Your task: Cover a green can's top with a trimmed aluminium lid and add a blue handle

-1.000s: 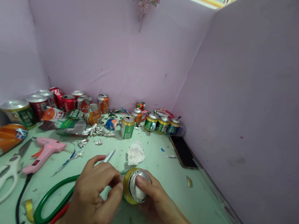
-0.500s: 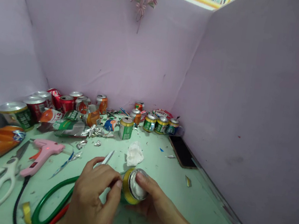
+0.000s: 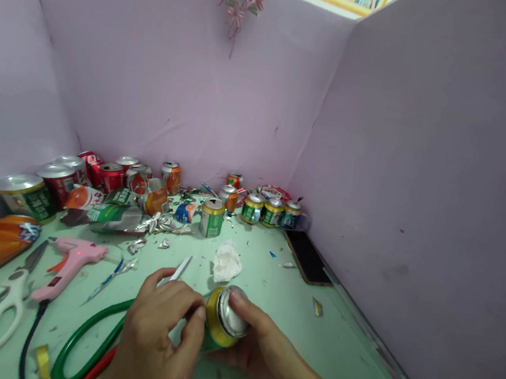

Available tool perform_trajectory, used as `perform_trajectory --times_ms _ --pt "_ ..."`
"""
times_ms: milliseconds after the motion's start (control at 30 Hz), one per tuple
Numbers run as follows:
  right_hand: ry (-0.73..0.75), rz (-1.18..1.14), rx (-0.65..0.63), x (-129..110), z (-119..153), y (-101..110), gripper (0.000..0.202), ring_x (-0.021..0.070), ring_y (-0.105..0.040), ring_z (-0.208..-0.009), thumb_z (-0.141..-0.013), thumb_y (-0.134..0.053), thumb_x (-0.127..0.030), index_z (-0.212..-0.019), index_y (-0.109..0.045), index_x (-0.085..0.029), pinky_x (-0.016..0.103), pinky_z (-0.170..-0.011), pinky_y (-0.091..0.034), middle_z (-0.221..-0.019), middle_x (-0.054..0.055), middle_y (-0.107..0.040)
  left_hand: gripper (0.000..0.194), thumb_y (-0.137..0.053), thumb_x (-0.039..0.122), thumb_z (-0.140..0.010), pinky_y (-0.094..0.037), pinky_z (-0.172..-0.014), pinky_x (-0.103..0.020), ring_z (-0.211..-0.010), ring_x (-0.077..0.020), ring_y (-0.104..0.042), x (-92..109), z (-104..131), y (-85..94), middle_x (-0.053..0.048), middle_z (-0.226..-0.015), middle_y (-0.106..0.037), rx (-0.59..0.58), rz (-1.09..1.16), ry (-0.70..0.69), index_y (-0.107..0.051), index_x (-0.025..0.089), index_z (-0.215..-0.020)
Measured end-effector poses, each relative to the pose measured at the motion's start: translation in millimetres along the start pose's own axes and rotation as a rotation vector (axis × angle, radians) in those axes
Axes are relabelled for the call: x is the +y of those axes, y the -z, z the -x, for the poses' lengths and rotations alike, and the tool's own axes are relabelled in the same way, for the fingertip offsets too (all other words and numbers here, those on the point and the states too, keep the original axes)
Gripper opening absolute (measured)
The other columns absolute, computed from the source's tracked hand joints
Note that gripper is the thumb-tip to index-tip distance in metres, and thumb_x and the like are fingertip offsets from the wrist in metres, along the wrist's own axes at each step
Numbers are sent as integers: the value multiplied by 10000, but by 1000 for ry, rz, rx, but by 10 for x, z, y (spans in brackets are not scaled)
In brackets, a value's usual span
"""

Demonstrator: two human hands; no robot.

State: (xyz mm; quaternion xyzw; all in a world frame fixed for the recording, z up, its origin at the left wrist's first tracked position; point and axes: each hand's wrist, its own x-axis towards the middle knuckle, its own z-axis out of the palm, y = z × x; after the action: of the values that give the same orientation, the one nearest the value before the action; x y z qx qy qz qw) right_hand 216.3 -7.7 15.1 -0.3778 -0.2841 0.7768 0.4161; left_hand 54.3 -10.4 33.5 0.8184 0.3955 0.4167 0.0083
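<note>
Can tilted, clasped by right fingers, immediately right of bent left fingers; left grip unclear.

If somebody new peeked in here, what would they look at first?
Probably the right hand up front, holding a tilted yellow-and-green can with its thumb on the silver end, and the left hand at the can's side. Next, maybe the pink glue gun with its red light, lying further left. Then the pink flowers hanging at the top.
</note>
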Motion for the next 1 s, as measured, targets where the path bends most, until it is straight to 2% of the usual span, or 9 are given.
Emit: perform_trajectory --times_ms 100,200,267,367,500,667,733,867,1000 --pt "-52 -3 25 15 -17 18 417 206 -620 -774 -727 -605 -504 -932 -633 -142 353 -723 -470 -815 58 -661 130 -472 87 -773 -359 -903 -429 -563 -115 -527 4 -6 -11 48 -612 -539 -4 -1 0 -495 199 -711" --pt "-23 -6 -7 15 -17 31 394 205 -620 -810 -752 -587 -488 -952 -638 -153 355 -741 -467 -851 62 -673 69 -495 141 -754 -366 -916 -472 -654 -159 -572 9 -7 -27 16 -684 -579 -36 2 55 -511 201 -783" --pt "17 -11 -42 2 -8 32 368 201 -621 -822 -770 -582 -465 -969 -635 -160 341 -742 -467 -874 62 -676 244 -557 233 -722 -403 -896 -497 -854 -238 -602 5 1 -38 -57 -894 -638 -119 -8 127 -530 193 -961" --pt "60 -22 -54 -20 7 25 351 198 -623 -830 -781 -583 -443 -985 -627 -160 334 -752 -469 -889 63 -673 614 -653 319 -648 -417 -902 -529 -1110 -331 -516 -2 12 -55 -134 -1202 -572 -290 -36 220 -449 185 -1211" --pt "76 5 -51 -22 16 19 355 205 -611 -846 -780 -584 -450 -982 -612 -159 328 -713 -482 -904 67 -657 591 -634 174 -630 -388 -933 -516 -1081 -297 -541 25 -16 -85 -89 -1170 -603 -423 41 282 -466 232 -1194" --pt "118 77 14 5 10 2 365 200 -592 -836 -741 -635 -444 -972 -579 -168 290 -644 -470 -914 62 -637 483 -570 77 -618 -359 -942 -516 -1005 -265 -571 49 -17 -135 -41 -1079 -641 -418 134 278 -519 267 -1060" --pt "113 98 27 -12 8 6 382 194 -590 -812 -719 -653 -453 -963 -577 -169 291 -649 -467 -892 55 -638 539 -578 94 -628 -344 -964 -526 -1063 -277 -545 36 3 -161 -63 -1148 -613 -425 123 299 -483 256 -1133" --pt "184 167 111 -237 5 137 424 191 -586 -768 -663 -685 -489 -937 -587 -181 318 -679 -465 -848 38 -637 756 -599 217 -679 -341 -986 -556 -1227 -332 -418 -27 9 -154 -164 -1367 -436 -396 -5 341 -272 164 -1358" --pt "302 303 318 -749 -58 423 421 214 -585 -877 -659 -686 -482 -956 -610 -194 350 -758 -458 -974 64 -638 621 -515 301 -772 -438 -931 -518 -1181 -306 -491 -150 46 -37 -136 -1342 -478 -366 -133 358 -315 190 -1349"
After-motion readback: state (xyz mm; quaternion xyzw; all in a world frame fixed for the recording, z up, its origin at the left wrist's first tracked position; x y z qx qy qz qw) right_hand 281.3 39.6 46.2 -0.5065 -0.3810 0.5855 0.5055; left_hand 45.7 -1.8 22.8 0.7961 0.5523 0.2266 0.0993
